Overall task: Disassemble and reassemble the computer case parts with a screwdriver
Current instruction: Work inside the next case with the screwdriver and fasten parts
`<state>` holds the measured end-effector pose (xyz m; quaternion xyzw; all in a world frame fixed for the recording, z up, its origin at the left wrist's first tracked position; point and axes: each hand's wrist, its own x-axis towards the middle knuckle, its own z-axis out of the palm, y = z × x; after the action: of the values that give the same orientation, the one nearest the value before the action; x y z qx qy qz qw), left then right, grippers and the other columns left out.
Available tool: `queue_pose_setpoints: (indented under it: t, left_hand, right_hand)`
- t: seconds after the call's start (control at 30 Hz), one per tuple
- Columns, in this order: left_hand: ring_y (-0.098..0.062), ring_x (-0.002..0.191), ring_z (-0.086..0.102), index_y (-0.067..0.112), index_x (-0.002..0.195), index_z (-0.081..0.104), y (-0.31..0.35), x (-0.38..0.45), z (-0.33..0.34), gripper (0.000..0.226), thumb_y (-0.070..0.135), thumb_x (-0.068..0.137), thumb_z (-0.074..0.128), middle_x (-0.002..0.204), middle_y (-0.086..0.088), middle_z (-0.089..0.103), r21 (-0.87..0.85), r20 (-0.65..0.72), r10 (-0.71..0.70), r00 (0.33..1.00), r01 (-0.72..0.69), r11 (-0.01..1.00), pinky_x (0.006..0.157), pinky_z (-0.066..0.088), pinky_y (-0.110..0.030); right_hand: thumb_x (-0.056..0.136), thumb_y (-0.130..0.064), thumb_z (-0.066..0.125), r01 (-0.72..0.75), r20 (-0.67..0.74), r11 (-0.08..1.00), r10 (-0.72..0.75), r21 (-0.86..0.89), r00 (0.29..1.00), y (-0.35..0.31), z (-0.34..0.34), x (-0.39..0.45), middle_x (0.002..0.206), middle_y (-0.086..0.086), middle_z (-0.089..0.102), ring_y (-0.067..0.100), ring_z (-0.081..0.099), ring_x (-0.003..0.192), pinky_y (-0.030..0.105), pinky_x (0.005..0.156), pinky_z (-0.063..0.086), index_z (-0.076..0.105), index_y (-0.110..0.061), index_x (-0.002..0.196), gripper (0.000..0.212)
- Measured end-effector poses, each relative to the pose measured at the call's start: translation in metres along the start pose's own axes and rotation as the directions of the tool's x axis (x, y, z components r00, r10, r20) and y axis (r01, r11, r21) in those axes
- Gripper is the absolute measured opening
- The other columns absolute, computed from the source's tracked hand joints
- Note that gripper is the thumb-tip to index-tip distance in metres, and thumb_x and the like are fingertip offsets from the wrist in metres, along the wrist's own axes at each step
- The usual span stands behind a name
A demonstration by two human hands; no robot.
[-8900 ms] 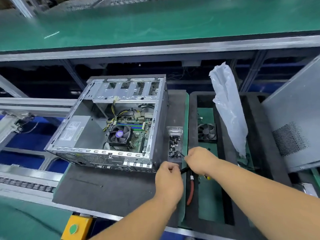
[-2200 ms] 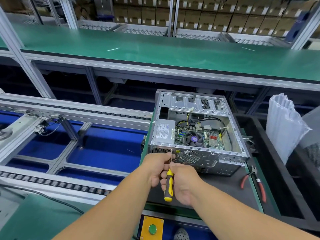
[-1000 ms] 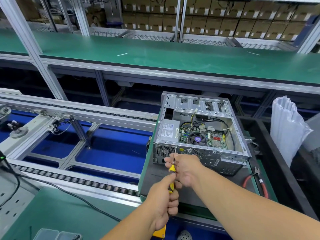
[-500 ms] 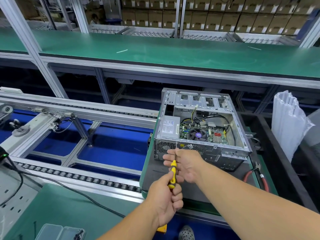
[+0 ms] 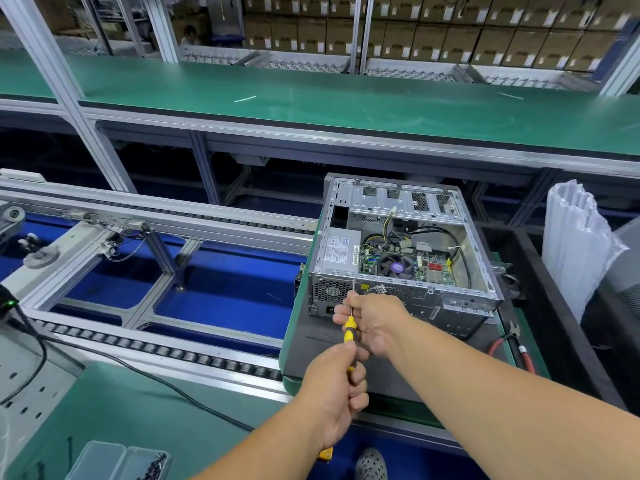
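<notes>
An open grey computer case (image 5: 398, 244) lies on a dark mat (image 5: 311, 344), its rear panel facing me and its motherboard and fan exposed. A yellow-and-black screwdriver (image 5: 349, 332) points up at the top edge of the rear panel, beside the power supply grille. My left hand (image 5: 337, 386) grips the handle's lower end. My right hand (image 5: 374, 320) pinches the shaft and the handle's upper part just in front of the panel. The tip meets the case rim; any screw there is too small to tell.
Red-handled pliers (image 5: 516, 344) lie on the mat right of the case. A white air-cushion bag (image 5: 578, 244) stands further right. A roller conveyor (image 5: 156, 348) runs to the left. A clear box of small screws (image 5: 117, 462) sits at the bottom left, with a black cable (image 5: 145, 372) nearby.
Since 2.2 s ago my hands have swapped places on the screwdriver: left now on the handle's end, right near the shaft. The view has shifted slightly; the case has not moved.
</notes>
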<state>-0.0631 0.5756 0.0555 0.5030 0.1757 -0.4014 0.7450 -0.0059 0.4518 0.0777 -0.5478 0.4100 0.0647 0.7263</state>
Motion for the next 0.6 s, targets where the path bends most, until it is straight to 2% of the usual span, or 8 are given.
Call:
queue_pose_setpoints:
  t: [0.07, 0.13, 0.2, 0.23, 0.33, 0.47, 0.53, 0.6]
  left_hand:
    - [-0.010, 0.054, 0.034, 0.015, 0.089, 0.051, -0.006, 0.002, 0.001, 0.019, 0.028, 0.103, 0.055, 0.067, 0.003, 0.044, 0.412, -0.109, 0.199, 0.974, -0.138, 0.901, 0.048, 0.029, -0.023]
    - [-0.010, 0.057, 0.037, 0.018, 0.084, 0.050, -0.006, 0.001, 0.003, 0.021, 0.030, 0.099, 0.059, 0.069, 0.004, 0.046, 0.534, -0.123, 0.289, 0.949, -0.182, 0.825, 0.051, 0.031, -0.025]
    - [-0.014, 0.057, 0.025, 0.017, 0.084, 0.051, -0.003, 0.002, 0.004, 0.024, 0.035, 0.099, 0.058, 0.067, -0.001, 0.039, 0.310, -0.056, 0.218, 0.974, -0.191, 0.931, 0.050, 0.023, -0.028]
    - [-0.015, 0.057, 0.018, 0.017, 0.082, 0.054, 0.002, 0.001, 0.008, 0.028, 0.039, 0.099, 0.056, 0.064, -0.002, 0.033, 0.072, 0.025, 0.067, 0.997, -0.069, 0.995, 0.049, 0.018, -0.027]
    - [-0.013, 0.052, 0.014, 0.014, 0.078, 0.059, 0.010, -0.003, 0.015, 0.038, 0.044, 0.101, 0.052, 0.060, 0.001, 0.027, -0.291, 0.201, -0.134, 0.970, 0.190, 0.938, 0.044, 0.016, -0.024]
    - [-0.015, 0.055, 0.035, 0.016, 0.081, 0.053, -0.002, 0.013, 0.016, 0.032, 0.034, 0.106, 0.044, 0.062, 0.001, 0.044, 0.270, -0.111, 0.144, 0.983, -0.109, 0.957, 0.053, 0.032, -0.029]
    - [-0.016, 0.059, 0.039, 0.016, 0.082, 0.055, -0.005, 0.012, 0.015, 0.030, 0.034, 0.105, 0.046, 0.065, 0.002, 0.047, 0.307, -0.154, 0.202, 0.967, -0.147, 0.940, 0.058, 0.034, -0.031]
    - [-0.014, 0.051, 0.027, 0.017, 0.086, 0.055, -0.004, 0.010, 0.016, 0.028, 0.037, 0.105, 0.050, 0.059, 0.002, 0.037, 0.072, -0.087, 0.075, 0.993, -0.069, 0.995, 0.047, 0.026, -0.027]
  right_hand:
    - [0.109, -0.024, 0.051, -0.002, 0.011, 1.000, 0.002, 0.000, 1.000, 0.001, 0.001, -0.002, 0.070, 0.003, 0.077, 0.016, 0.074, 0.059, 0.028, 0.057, 0.050, 0.064, -0.008, 0.099, 0.023]
    - [0.110, -0.025, 0.048, -0.013, 0.017, 1.000, 0.013, 0.017, 1.000, 0.001, 0.003, -0.002, 0.069, 0.003, 0.076, 0.016, 0.074, 0.057, 0.029, 0.058, 0.050, 0.063, -0.008, 0.098, 0.026]
    - [0.111, -0.025, 0.046, -0.029, 0.022, 0.998, 0.028, 0.048, 0.999, -0.001, 0.004, -0.002, 0.068, 0.002, 0.076, 0.015, 0.073, 0.056, 0.029, 0.056, 0.050, 0.062, -0.008, 0.099, 0.026]
    - [0.111, -0.025, 0.046, -0.038, 0.023, 0.998, 0.036, 0.055, 0.999, -0.002, 0.004, -0.003, 0.068, 0.002, 0.076, 0.015, 0.073, 0.056, 0.029, 0.054, 0.049, 0.062, -0.009, 0.100, 0.026]
    - [0.111, -0.025, 0.046, -0.049, 0.027, 0.997, 0.047, 0.057, 0.999, -0.006, 0.002, -0.006, 0.067, 0.001, 0.075, 0.013, 0.073, 0.055, 0.024, 0.047, 0.051, 0.061, -0.009, 0.101, 0.024]
    - [0.112, -0.026, 0.043, -0.056, 0.029, 0.998, 0.055, 0.027, 0.998, -0.005, 0.001, -0.007, 0.072, 0.002, 0.077, 0.015, 0.072, 0.057, 0.030, 0.060, 0.051, 0.063, -0.010, 0.105, 0.027]
    - [0.112, -0.027, 0.042, -0.060, 0.034, 0.998, 0.059, 0.036, 0.998, -0.004, 0.002, -0.007, 0.075, 0.002, 0.078, 0.015, 0.072, 0.060, 0.030, 0.062, 0.050, 0.063, -0.010, 0.107, 0.028]
    - [0.112, -0.029, 0.042, -0.067, 0.040, 0.997, 0.065, 0.049, 0.997, -0.004, 0.002, -0.007, 0.074, 0.000, 0.077, 0.013, 0.072, 0.060, 0.030, 0.062, 0.048, 0.063, -0.012, 0.107, 0.027]
